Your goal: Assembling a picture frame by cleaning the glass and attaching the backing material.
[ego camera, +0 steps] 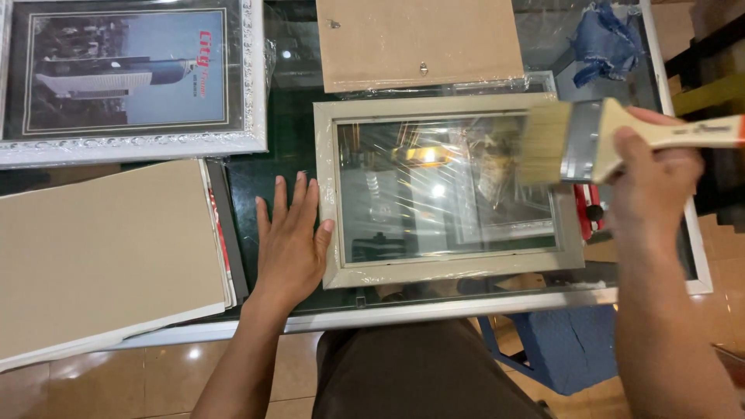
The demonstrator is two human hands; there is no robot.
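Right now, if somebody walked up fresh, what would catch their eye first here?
First, the wide brush in the right hand, its bristles held over the right part of the pane of an empty grey frame at the centre of the glass table. The left hand lies flat on the table against the frame's left edge. At top left lies a framed picture in an ornate white frame.

Bright overhead light — glassy glare
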